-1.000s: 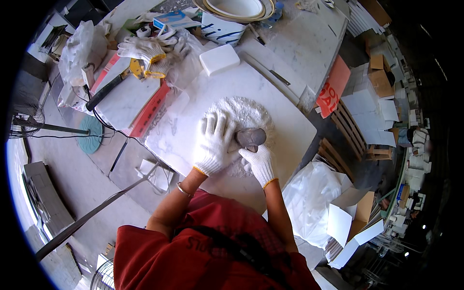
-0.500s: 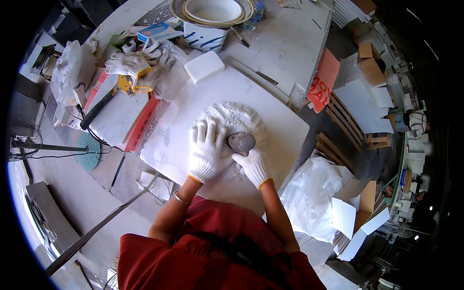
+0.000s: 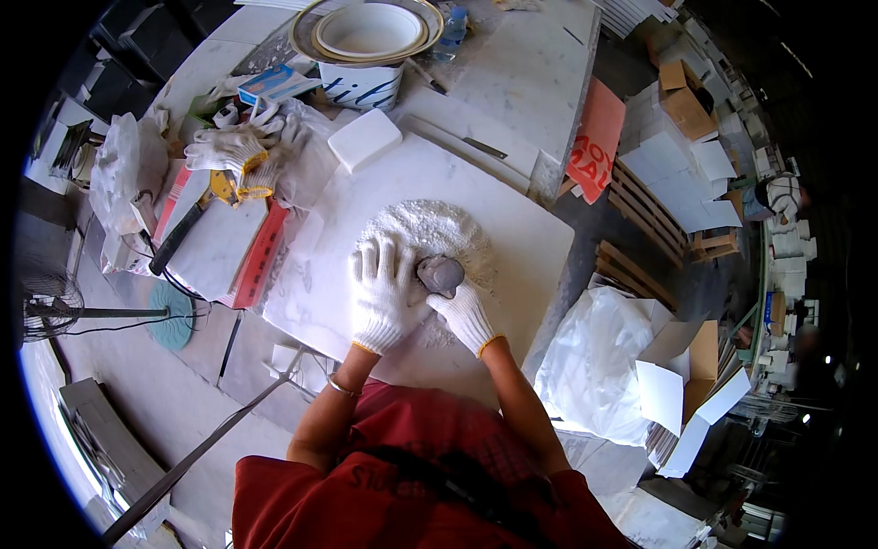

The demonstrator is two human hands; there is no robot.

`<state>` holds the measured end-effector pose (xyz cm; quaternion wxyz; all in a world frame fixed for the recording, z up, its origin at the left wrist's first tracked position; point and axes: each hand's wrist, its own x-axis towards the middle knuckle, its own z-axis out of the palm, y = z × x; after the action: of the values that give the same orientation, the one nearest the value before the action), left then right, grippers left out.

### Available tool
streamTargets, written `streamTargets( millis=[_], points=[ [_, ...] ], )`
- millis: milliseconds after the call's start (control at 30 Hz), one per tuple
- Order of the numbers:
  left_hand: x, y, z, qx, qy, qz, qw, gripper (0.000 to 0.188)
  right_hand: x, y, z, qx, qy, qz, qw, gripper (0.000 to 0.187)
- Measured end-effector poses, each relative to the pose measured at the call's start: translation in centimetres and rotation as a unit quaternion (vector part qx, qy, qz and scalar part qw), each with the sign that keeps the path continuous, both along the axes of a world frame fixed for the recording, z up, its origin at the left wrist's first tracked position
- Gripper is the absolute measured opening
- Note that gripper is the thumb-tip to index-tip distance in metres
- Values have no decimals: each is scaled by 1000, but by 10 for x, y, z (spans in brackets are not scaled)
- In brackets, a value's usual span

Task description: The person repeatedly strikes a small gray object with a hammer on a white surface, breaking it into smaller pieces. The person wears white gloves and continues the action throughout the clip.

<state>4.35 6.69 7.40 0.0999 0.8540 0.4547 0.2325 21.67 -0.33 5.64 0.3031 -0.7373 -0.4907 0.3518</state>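
On a pale marble slab (image 3: 526,252) in front of me lies a rough, crumbly white round piece (image 3: 430,218), with white grit about its lower edge. My left hand (image 3: 380,291), in a white knitted glove, rests flat on its left side with the fingers stretched out. My right hand (image 3: 466,317), gloved the same way, is closed at the near side of a rounded grey lump (image 3: 442,274). That lump sits over the right middle of the white piece. The right fingers are partly hidden beneath it, and its exact kind is unclear.
A white block (image 3: 365,140) lies at the slab's far edge, near a flat dark blade (image 3: 485,148). Spare gloves (image 3: 233,156) and a black-handled tool (image 3: 179,236) are at the left. Stacked bowls (image 3: 370,32) stand at the back. Plastic sheeting (image 3: 593,357) and open cartons (image 3: 660,393) are at the right.
The whole view has shifted slightly. Both hands remain at the white piece, and the grey lump has turned or tilted a little in my right hand.
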Motion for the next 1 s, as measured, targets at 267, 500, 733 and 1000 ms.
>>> streamTargets(
  millis=[267,500,733,1000],
  points=[
    [-3,-2,0,6,-16,2,1000,77,-7,15,113,-167,213,-124,955,22],
    [-4,-1,5,-10,8,-2,1000,80,-9,10,45,-41,-55,6,998,17],
    [-2,-1,4,1,-16,2,1000,82,-1,23,71,-203,309,-128,920,23],
    [-2,1,8,-2,12,-9,1000,81,4,-8,27,-37,48,-23,998,26]
  ],
)
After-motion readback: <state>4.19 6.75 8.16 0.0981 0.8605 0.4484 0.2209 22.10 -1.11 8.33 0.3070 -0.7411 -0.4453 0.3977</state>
